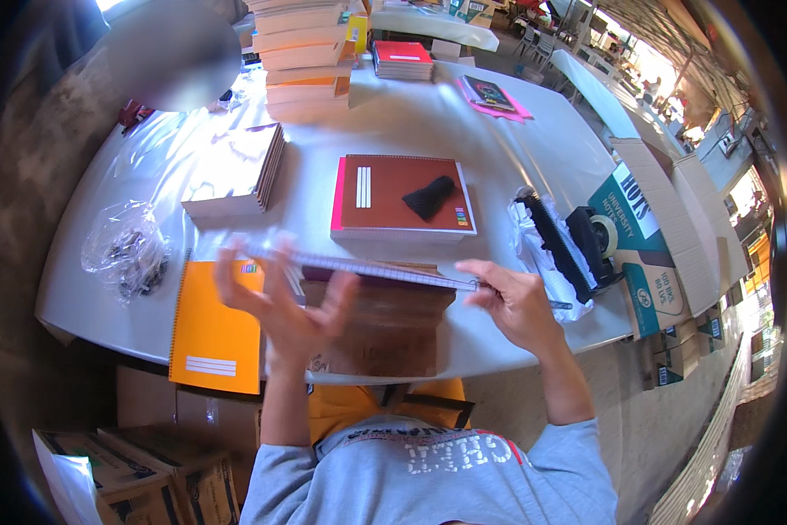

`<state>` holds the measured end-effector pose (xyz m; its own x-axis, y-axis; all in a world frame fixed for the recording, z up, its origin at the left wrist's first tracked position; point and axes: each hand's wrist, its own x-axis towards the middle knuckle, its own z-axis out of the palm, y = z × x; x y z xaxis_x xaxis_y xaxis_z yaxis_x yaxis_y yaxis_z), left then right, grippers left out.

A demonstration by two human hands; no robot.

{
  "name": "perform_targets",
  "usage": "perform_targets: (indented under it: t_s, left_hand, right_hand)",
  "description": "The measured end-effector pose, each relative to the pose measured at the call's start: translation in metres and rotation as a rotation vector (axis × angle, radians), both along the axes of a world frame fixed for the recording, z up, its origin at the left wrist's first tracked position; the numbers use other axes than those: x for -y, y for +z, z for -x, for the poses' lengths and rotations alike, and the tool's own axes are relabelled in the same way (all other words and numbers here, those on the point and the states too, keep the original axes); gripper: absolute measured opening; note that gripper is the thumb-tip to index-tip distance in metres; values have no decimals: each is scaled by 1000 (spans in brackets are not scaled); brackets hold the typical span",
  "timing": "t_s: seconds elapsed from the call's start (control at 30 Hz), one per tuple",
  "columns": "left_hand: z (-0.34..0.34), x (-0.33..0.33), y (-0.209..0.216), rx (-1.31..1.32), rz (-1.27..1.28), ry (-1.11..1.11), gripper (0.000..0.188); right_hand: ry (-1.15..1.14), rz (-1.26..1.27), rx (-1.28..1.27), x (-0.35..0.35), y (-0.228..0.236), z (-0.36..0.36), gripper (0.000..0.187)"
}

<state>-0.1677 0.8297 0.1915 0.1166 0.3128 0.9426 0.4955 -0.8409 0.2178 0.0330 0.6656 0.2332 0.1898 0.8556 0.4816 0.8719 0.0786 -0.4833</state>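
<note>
A spiral notebook [372, 267], seen edge-on, is held level above a brown cardboard box [380, 337] at the table's near edge. My right hand [518, 304] pinches its right end between thumb and fingers. Beside that hand a thin dark pen-like stick [560, 305] shows; whether it is held I cannot tell. My left hand [288, 297] is blurred, fingers spread, at the notebook's left end; contact is unclear. Under my left hand lies an orange spiral notebook [214, 328]. Beyond the held notebook, a black cloth item [429, 198] rests on a stack topped by a brown notebook [380, 192].
Left are a notebook stack [227, 171] and crumpled clear plastic [126, 249]. A tall stack [306, 61], red notebooks [402, 59] and a person [48, 96] are farther back. Right stand a tape dispenser [595, 249] and an open carton [665, 236].
</note>
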Motion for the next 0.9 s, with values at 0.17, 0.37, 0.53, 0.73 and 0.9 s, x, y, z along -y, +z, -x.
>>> perform_targets:
  t_s: [0.17, 0.37, 0.53, 0.73, 0.9]
  left_hand:
    - [-60, 42, -1, -408, 76, -276, 45]
    - [-79, 23, -6, -404, 166, -349, 53]
    - [-77, 20, 4, -366, 155, -327, 41]
    - [-72, 23, -10, -265, 51, -399, 36]
    - [-70, 19, -11, -267, 70, -427, 35]
  right_hand:
    - [-62, 103, -177, -1, 11, -6, 17]
    - [154, -58, -69, -11, 3, -29, 17]
    - [290, 438, -435, -31, 21, -52, 19]
    - [258, 438, 112, -140, -32, -165, 48]
    - [253, 434, 407, -187, -99, -170, 51]
